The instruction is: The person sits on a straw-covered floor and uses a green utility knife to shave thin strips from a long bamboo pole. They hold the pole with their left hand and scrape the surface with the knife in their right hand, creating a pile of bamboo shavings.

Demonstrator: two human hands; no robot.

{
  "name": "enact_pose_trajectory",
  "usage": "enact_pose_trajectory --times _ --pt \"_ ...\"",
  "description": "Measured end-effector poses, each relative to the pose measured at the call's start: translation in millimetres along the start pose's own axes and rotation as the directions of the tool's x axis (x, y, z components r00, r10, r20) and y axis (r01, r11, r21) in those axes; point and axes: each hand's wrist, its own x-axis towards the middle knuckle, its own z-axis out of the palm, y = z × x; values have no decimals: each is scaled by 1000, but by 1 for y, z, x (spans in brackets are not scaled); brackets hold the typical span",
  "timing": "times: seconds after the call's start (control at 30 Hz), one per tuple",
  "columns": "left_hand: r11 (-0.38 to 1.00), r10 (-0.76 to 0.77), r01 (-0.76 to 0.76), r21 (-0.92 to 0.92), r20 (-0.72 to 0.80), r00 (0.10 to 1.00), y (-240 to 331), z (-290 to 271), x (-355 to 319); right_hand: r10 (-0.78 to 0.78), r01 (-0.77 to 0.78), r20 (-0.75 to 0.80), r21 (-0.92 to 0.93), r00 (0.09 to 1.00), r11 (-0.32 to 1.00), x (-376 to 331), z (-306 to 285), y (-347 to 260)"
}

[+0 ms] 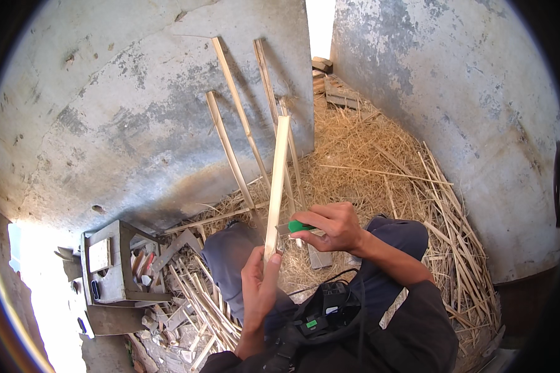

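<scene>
My left hand (259, 283) is closed round the lower end of a pale, flat strip of wood (279, 171), which points up and away from me. My right hand (335, 226) grips a green-handled knife (298, 226). Its short blade reaches left to the strip's edge, a little above my left thumb; whether it cuts into the wood cannot be made out. Both hands are in front of my bent knees. Beyond the strip, several long wooden sticks (229, 149) lean against the wall.
Shavings (348, 146) cover the floor ahead. Thin strips (457, 248) lie piled along the right wall, and more strips (196, 292) lie by my left leg. A worn wooden stool-like box (121, 280) stands at left, with odds and ends inside. A black device (330, 304) hangs at my front.
</scene>
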Motion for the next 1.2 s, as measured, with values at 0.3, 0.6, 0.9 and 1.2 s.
enact_pose_trajectory --times 0.3,0.6,0.9,1.2 --pt "994 -97 98 -40 12 995 -2 -9 -6 -7 7 16 -31 1000 999 0 0 2" --pt "990 -132 133 -39 12 991 -8 -6 -14 100 -102 -44 -33 994 994 8 -15 21" --pt "982 -187 189 -11 77 979 -15 -9 -26 202 -208 -191 -13 961 978 12 -26 43" --pt "981 -194 193 24 91 977 -21 -14 -31 218 -232 -248 -30 944 972 15 -33 56"
